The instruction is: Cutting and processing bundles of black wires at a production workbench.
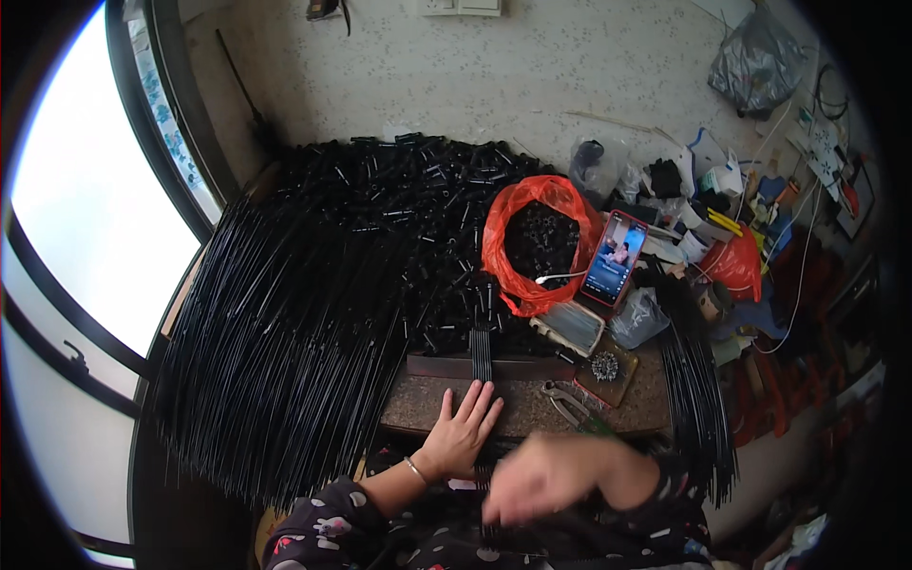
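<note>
My left hand [463, 433] lies with its fingers stretched out, the tips pressing on a small row of thin black rods [482, 350]. The rods lie side by side across a dark bar [437, 367] at the near part of the brown worktop [410, 403]. My right hand [546, 478] is to the right and closer to my body, bent at the wrist and smeared by motion. Its fingers point down, and whether they hold anything is hidden. Beyond the right wrist lie pliers [567, 404], beside a cluster of small metal pieces [604, 367].
Many long black rods [275, 351] hang over the left edge, with more rods [698, 408] at the right. Black tubes [427, 180] are heaped behind. A red plastic bag [494, 242] holds small dark parts; a phone [616, 256] leans beside it. Clutter fills the right side.
</note>
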Tool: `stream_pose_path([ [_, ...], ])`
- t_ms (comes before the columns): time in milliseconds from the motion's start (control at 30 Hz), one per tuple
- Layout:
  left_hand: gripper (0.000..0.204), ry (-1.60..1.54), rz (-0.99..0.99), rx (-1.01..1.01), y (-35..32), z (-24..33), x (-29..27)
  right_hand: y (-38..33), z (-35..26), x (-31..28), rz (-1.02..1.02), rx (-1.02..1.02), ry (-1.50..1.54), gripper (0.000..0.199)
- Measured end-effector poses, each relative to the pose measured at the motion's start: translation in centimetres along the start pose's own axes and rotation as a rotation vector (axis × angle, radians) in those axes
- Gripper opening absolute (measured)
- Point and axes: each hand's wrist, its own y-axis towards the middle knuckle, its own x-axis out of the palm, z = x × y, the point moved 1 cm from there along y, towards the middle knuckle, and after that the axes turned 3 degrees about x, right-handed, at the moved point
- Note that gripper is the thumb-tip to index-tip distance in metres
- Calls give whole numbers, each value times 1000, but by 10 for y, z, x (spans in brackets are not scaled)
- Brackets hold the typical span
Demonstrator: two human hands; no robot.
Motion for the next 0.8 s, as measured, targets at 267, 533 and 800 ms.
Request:
stream_pose_path([
  [267, 75, 59, -151, 82, -34, 1, -12, -69, 155, -131, 1094, 536, -1137, 7],
  [533, 85, -82, -191, 106, -32, -1, -12, -68, 148, -123, 1172, 413, -1225, 7],
  [800, 81, -107, -200, 86, -29, -5, -8, -7, 157, -73, 832, 281, -906, 16],
])
